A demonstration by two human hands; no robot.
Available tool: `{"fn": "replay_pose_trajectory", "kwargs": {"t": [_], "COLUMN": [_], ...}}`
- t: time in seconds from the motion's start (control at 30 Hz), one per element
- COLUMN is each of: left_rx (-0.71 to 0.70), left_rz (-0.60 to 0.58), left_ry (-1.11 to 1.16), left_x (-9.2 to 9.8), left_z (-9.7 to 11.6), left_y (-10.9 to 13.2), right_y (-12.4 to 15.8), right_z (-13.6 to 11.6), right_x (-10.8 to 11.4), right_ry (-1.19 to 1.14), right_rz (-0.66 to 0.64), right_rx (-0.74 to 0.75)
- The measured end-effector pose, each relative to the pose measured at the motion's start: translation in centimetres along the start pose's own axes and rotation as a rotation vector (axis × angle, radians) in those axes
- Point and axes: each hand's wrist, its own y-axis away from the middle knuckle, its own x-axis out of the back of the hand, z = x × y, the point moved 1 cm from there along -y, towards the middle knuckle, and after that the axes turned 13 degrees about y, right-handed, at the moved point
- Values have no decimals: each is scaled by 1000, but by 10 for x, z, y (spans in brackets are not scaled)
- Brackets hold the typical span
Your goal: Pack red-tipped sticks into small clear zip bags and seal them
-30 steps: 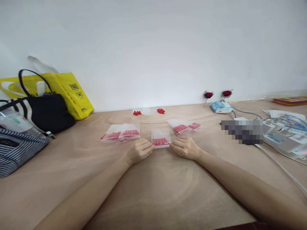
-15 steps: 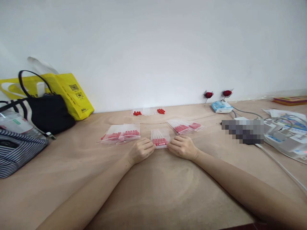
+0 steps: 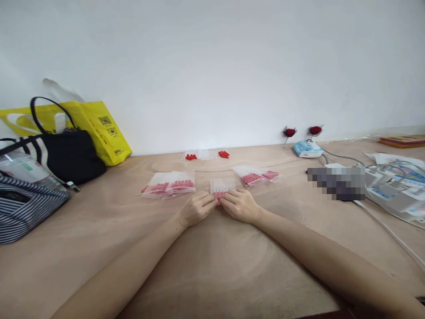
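A small clear zip bag (image 3: pixel 222 186) with red-tipped pieces inside lies flat on the tan table (image 3: pixel 212 266) in front of me. My left hand (image 3: pixel 195 208) pinches its near left edge with curled fingers. My right hand (image 3: pixel 241 204) presses on its near edge from the right, fingers bent, almost touching the left fingertips. A pile of similar filled bags (image 3: pixel 168 184) lies to the left and another pile (image 3: pixel 255 175) to the right.
Loose red pieces (image 3: pixel 190 156) and empty clear bags lie by the white wall. A black handbag (image 3: pixel 68 155), yellow bag (image 3: pixel 99 126) and striped bag (image 3: pixel 26 208) sit at the left. A blue-white device (image 3: pixel 307 149), cables and power strips (image 3: pixel 395 195) are at the right.
My right hand has slid left along the bag's near edge, closing the gap to my left hand and covering most of the red tips. The left hand stayed put.
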Motion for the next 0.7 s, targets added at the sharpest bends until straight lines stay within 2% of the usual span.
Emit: {"fn": "replay_pose_trajectory", "kwargs": {"t": [0.17, 0.4, 0.7], "left_rx": [9, 28, 152], "left_rz": [15, 17, 8], "left_ry": [13, 33, 21], "left_x": [0, 2, 3], "left_z": [0, -1, -5], "left_y": [3, 7, 14], "right_y": [5, 27, 28], "right_z": [5, 21, 21], "right_x": [3, 11, 8], "right_ry": [42, 88, 118], "right_rz": [-31, -73, -29], "right_rx": [5, -2, -94]}}
